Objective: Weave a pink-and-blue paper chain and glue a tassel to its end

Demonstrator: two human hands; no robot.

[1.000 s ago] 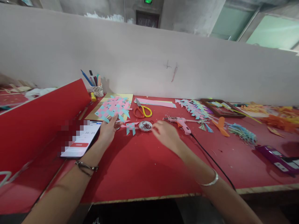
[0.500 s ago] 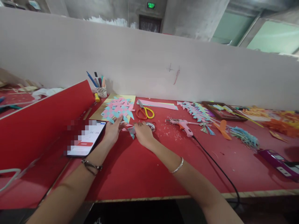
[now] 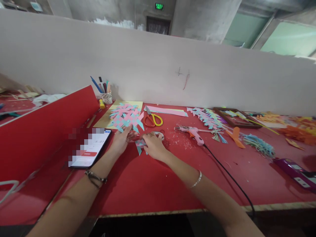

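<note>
My left hand (image 3: 120,141) has its thumb and fingers closed at the lower edge of a pink and light-blue woven paper fish (image 3: 128,122), in front of a pile of similar pieces. A smaller woven paper fish (image 3: 140,143) with pointed blue tips is pinched in my right hand (image 3: 155,146), just above the red table. The right fingertips hide part of this fish. A round white spool (image 3: 158,135) lies right behind my right hand. Scissors (image 3: 153,120) with one red and one yellow handle rest beyond both hands.
A phone (image 3: 92,149) lies beside my left forearm, next to a red divider (image 3: 49,125). On the right are a pink glue gun (image 3: 196,135) with a black cord, woven paper strings (image 3: 204,117) and a purple power strip (image 3: 295,172). A pen cup (image 3: 106,97) stands behind.
The small paper fish and my right hand have shifted slightly towards me, and more of the fish shows. My left hand and the larger fish have moved a little right.
</note>
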